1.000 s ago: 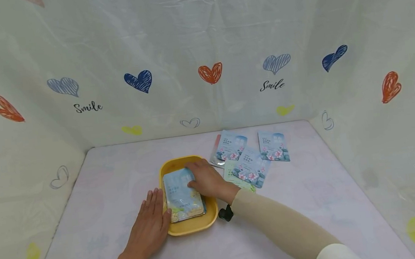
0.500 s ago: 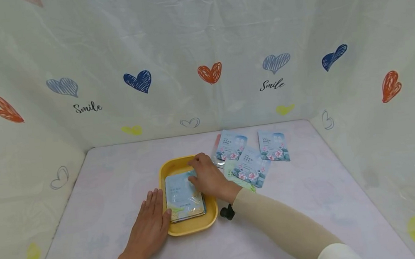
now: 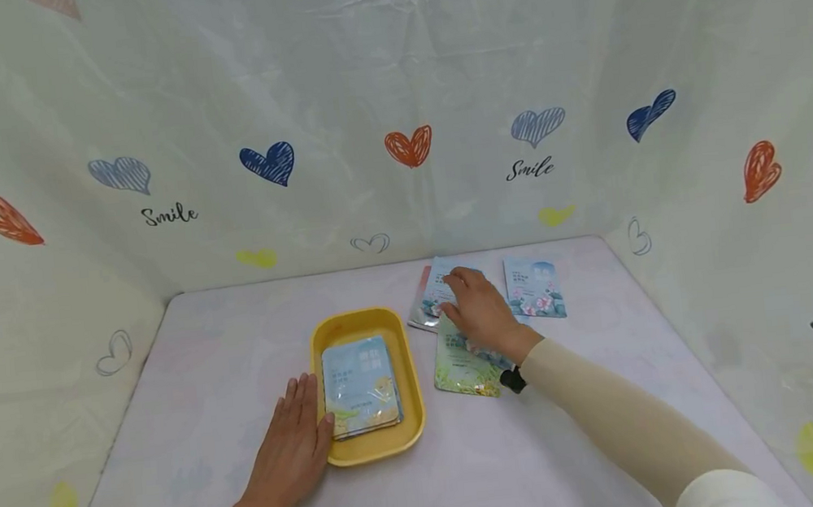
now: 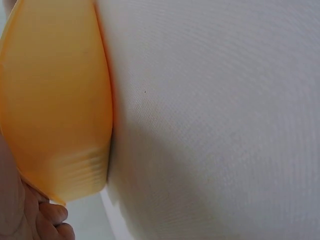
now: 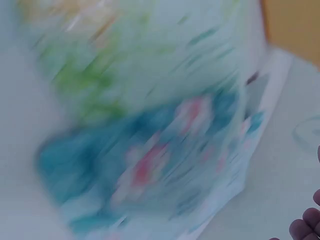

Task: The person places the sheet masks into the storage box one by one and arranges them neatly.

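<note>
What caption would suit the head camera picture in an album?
Left hand rests against a yellow tray of packets while the right hand reaches over loose flower-print packets.

Smooth matt plastic tray (image 3: 373,444); glossy foil sachets (image 3: 533,286)

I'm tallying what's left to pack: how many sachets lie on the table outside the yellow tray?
4 visible: one far right, two under the right hand at and, one green nearest the tray. More may be hidden beneath.
</note>
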Action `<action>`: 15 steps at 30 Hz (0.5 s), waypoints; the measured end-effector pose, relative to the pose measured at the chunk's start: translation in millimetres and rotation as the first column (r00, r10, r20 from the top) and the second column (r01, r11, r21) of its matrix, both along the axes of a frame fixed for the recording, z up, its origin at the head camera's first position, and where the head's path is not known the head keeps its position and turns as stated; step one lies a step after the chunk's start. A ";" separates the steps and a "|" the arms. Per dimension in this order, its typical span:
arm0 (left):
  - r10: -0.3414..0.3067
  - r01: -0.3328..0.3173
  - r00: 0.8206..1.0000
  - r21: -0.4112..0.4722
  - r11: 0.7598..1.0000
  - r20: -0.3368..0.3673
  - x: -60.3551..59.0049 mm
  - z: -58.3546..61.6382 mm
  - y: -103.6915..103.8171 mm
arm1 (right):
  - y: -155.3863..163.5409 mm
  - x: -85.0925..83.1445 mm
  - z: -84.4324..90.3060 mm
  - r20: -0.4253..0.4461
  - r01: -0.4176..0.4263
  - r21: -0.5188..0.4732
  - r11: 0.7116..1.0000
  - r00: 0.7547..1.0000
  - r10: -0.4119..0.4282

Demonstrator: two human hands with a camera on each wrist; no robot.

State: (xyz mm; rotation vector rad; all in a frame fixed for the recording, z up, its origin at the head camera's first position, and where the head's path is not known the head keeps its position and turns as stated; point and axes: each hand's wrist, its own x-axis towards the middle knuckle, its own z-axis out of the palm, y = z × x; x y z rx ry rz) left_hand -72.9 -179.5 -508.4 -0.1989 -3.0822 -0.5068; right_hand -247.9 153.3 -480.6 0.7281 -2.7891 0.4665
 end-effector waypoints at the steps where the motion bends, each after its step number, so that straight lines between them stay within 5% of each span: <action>1: 0.000 0.000 1.000 0.000 1.000 0.002 0.4 0.2 0.1 | 9.1 -2.1 -1.6 -0.011 0.009 0.027 1.000 1.000 -0.009; 8: 0.003 -0.003 1.000 0.007 1.000 0.008 3.3 2.7 1.3 | 66.3 -11.5 -13.1 -0.041 0.083 0.244 0.966 0.996 -0.075; 15: 0.010 -0.011 1.000 0.003 1.000 0.027 3.5 4.2 1.9 | 108.7 -13.6 -24.6 0.092 0.124 0.345 0.930 0.982 -0.165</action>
